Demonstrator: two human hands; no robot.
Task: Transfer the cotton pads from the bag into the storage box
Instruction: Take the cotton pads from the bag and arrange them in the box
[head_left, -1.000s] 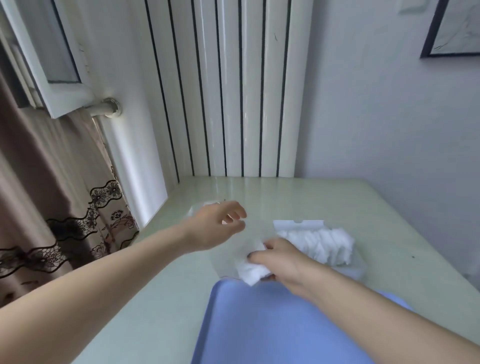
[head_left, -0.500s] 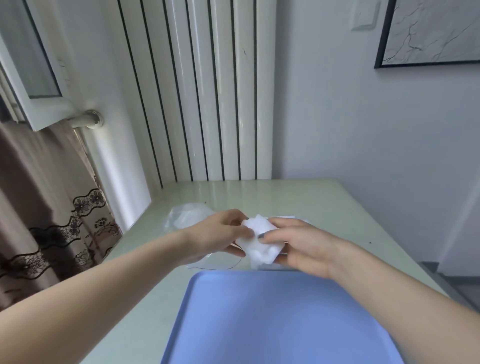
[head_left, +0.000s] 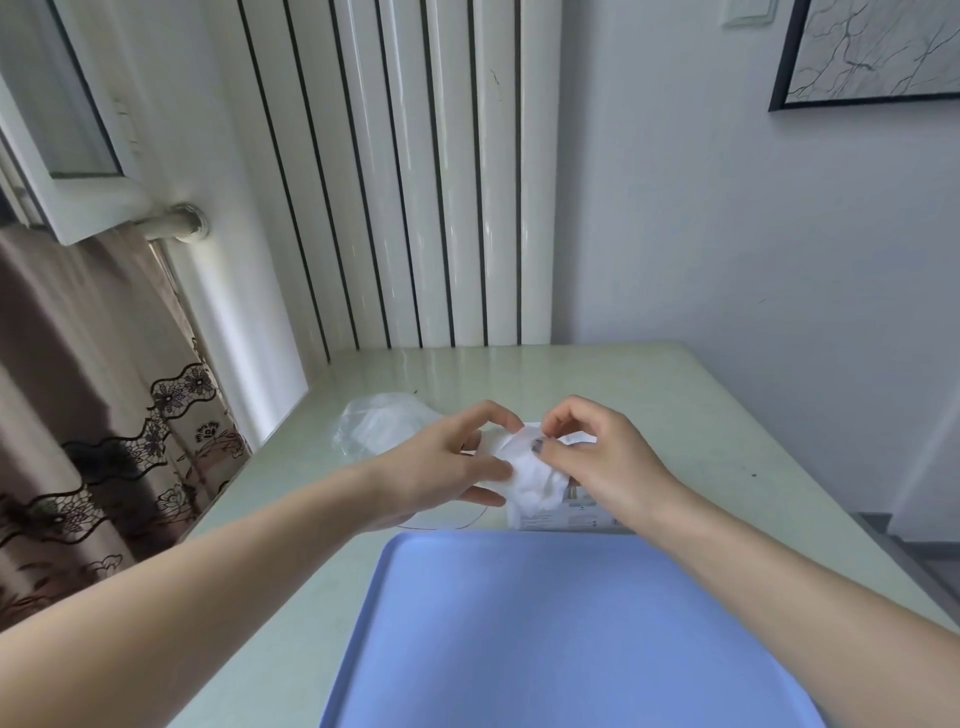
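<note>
Mid-transfer: left hand (head_left: 441, 467) and right hand (head_left: 597, 457), each grip pinched shut on a wad of cotton pads (head_left: 530, 475) above the bench (head_left: 701, 415); next, presumably, carrying it to the storage box, not identifiable here

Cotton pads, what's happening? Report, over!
Both hands, left and right, gripping pads above table. Bag left. Nothing in the way.

Setting judged to be a home room. A pale green table (head_left: 649, 395) is set into a wall corner. A white column radiator (head_left: 415, 182) is seen at 12 o'clock, a framed picture (head_left: 872, 52) at 2 o'clock, and a lace-patterned curtain (head_left: 104, 415) under a window frame (head_left: 78, 156) at 9 o'clock.
</note>
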